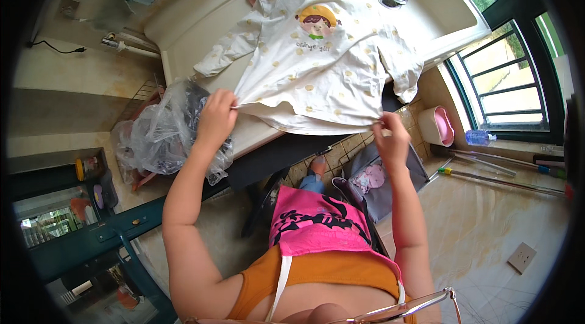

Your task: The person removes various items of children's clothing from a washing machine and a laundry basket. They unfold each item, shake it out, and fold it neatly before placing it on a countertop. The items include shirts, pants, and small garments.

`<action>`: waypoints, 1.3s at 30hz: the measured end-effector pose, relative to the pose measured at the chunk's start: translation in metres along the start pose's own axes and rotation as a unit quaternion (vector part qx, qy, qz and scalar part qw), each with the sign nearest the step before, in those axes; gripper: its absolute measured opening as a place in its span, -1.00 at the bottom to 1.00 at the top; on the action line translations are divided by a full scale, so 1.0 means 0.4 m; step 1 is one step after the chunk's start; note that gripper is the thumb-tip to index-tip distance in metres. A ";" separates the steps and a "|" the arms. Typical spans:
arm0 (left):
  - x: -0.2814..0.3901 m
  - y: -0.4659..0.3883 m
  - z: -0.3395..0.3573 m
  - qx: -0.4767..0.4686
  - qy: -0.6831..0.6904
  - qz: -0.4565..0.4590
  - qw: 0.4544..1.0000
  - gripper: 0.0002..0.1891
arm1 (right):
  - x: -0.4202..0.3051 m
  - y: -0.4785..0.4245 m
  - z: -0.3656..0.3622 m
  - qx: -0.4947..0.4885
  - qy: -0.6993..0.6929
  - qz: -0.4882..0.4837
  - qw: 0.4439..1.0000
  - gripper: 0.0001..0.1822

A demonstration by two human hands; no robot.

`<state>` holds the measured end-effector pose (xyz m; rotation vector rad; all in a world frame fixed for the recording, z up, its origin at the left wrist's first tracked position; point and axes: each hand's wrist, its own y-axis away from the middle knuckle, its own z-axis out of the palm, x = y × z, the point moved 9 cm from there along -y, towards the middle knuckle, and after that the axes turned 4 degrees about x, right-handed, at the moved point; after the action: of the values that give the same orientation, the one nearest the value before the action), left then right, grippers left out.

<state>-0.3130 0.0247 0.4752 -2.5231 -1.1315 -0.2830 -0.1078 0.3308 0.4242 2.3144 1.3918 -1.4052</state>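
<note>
A white long-sleeved child's shirt (315, 68) with yellow dots and a cartoon face print lies front up, spread across a wide pale sink (201, 36). Its collar end points away from me and both sleeves spread outward. My left hand (217, 116) pinches the left corner of the hem, and my right hand (391, 134) pinches the right corner. Between them the hem is stretched, with its opening slightly parted, and hangs past the sink's near edge. More pale blue and white cloth lies beyond the collar, partly covered by the shirt.
Clear plastic bags (164, 129) sit left of the sink. A grey fabric hamper (388, 191) holding pink cloth stands below my right hand. Farther right are a white and pink bin (436, 126), a blue bottle (479, 137) and several poles (507, 180). The drain (390, 0) is at the far right.
</note>
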 end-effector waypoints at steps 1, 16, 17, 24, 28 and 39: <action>0.012 0.028 -0.047 0.019 -0.012 -0.008 1.000 -0.80 | -0.001 0.030 -0.060 0.041 -0.026 0.018 0.999 -0.85; -0.022 0.228 0.099 0.064 0.263 -0.213 0.939 -0.82 | 0.321 0.282 0.018 0.079 -0.548 0.414 0.722 -0.92; -0.012 0.234 0.097 0.063 0.260 -0.194 0.944 -0.83 | 0.329 0.289 0.028 0.082 -0.574 0.414 0.702 -0.89; 0.024 0.254 0.099 0.050 0.187 -0.150 0.970 -0.83 | 0.318 0.297 0.044 0.101 -0.505 0.485 0.707 -0.66; 0.067 0.241 0.095 0.045 0.112 -0.098 0.988 -0.84 | 0.276 0.186 0.030 0.080 -0.181 0.321 0.926 -0.42; 0.023 0.280 0.088 0.133 0.199 -0.156 0.958 -0.79 | 0.361 0.160 0.108 0.030 -0.161 0.293 0.942 -0.43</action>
<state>-0.2216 -0.0236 0.4189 -1.9359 -1.2936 -0.6434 -0.0660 0.3661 0.2699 2.1336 0.5118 -1.5294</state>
